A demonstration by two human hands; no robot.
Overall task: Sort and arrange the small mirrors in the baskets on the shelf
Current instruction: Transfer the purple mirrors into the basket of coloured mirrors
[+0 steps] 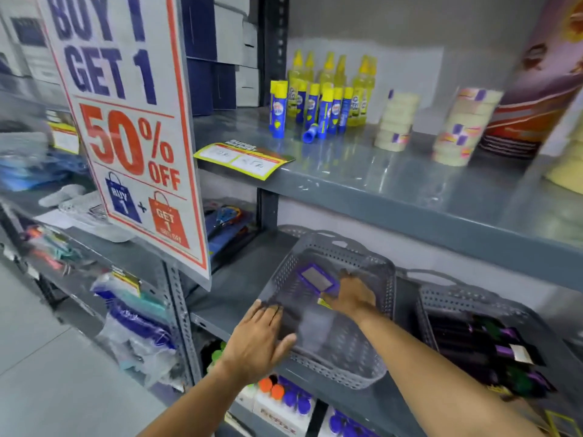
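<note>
Two hands work at the grey basket (362, 351); left hand (258, 339) lies open on its rim; right hand (351, 294), inside, grips a purple mirror (317, 279); the overhanging basket could tip.

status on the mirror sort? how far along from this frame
Early. Done: one purple-framed mirror lies flat in the near-empty grey basket. In hand: the right hand reaches inside beside that mirror, by a yellow tag; its grip is hidden. The left hand rests open on the basket's front-left rim. Left: the right basket is still packed with dark and purple items, too blurred to identify.
</note>
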